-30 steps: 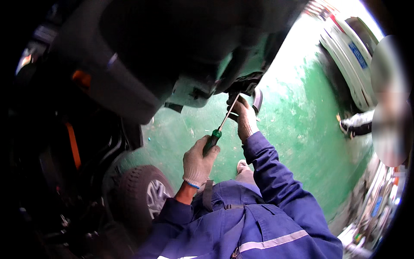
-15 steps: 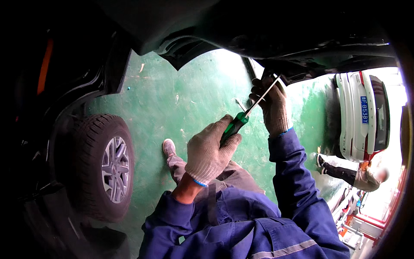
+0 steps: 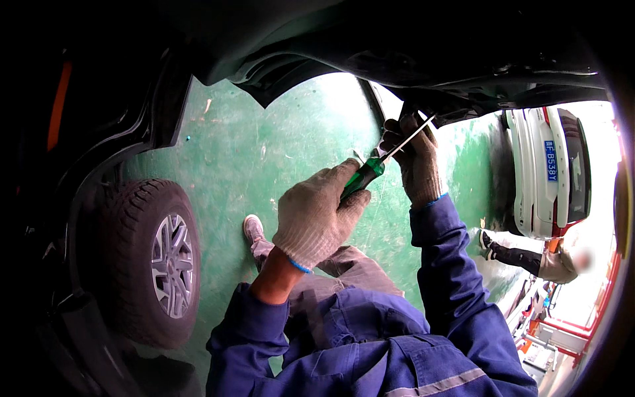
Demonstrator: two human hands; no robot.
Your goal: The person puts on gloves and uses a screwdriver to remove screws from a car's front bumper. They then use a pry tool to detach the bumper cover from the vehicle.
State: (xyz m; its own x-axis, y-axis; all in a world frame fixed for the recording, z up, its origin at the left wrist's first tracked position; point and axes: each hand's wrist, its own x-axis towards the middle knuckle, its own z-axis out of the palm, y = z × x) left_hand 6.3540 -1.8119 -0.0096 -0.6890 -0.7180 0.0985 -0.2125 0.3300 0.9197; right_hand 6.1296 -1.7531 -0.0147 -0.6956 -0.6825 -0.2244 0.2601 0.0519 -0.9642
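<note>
My left hand, in a pale knitted glove, is wrapped round the green and black handle of a screwdriver. Its long metal shaft slants up and right, passing in front of my right hand; the tip lies close to the dark underside of a vehicle. That right hand, gloved too, is raised against the underside with its fingers curled. What they close on is hidden in shadow, though a small shiny metal end shows between the two hands.
A wheel of the raised vehicle hangs at the left, beside dark wheel-arch trim. Green floor lies below. On the right are a white car, a person and red and white equipment.
My left hand and the screwdriver have shifted slightly left and up. My right hand stays by the underside. The surroundings have slid a little left as my view moved.
</note>
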